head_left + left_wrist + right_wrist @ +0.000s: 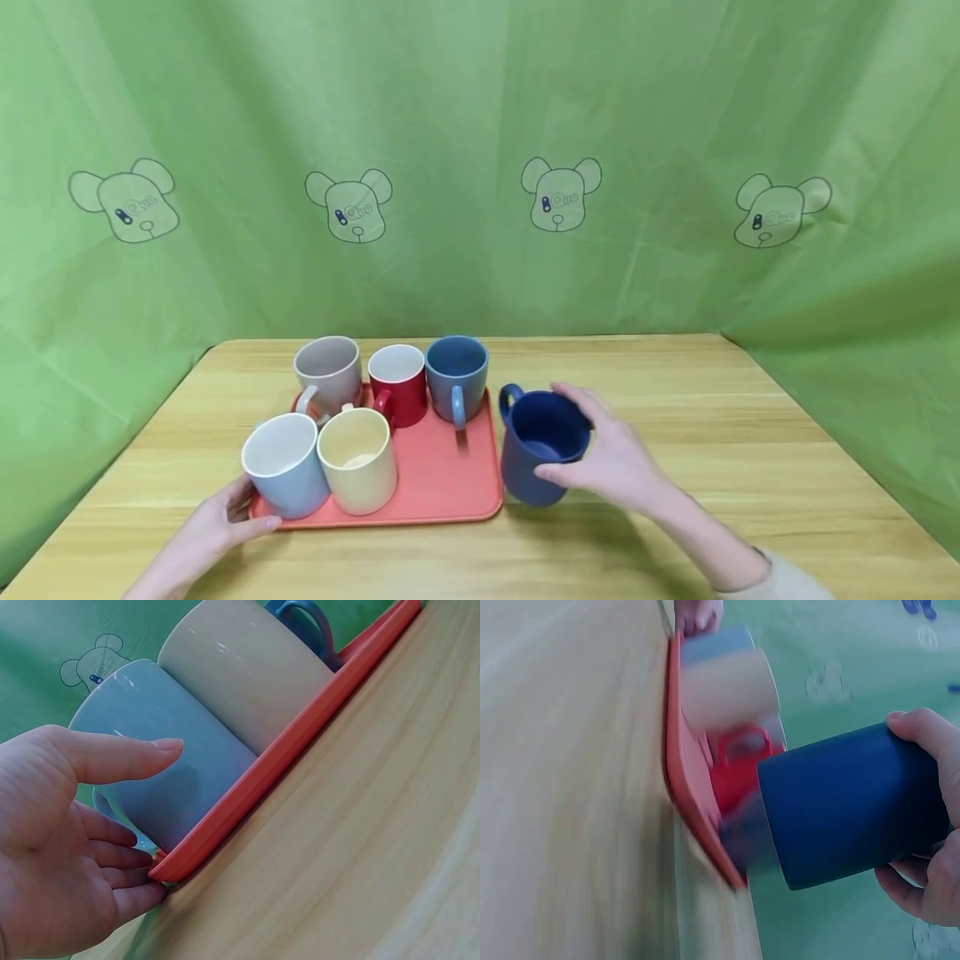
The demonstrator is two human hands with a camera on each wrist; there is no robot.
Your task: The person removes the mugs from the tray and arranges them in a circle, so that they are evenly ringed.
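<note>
My right hand (615, 458) grips a dark blue mug (521, 471) by its rim and side, thumb on one side and fingers on the other. The mug is just right of the coral tray (446, 483); in the right wrist view it hangs above the table. Its handle points away from that hand. My left hand (213, 525) is at the tray's front left corner, fingertips against the edge. Its thumb (135, 757) lies straight in front of a light blue mug (288, 483); contact is unclear. A cream mug (363, 479) stands beside that one.
Along the tray's back stand a grey mug (337, 387), a red mug (408, 400) with a white inside and a medium blue mug (471, 387). Bare tray surface shows at its front right. The wooden table (750, 467) meets a green curtain (465, 275) behind.
</note>
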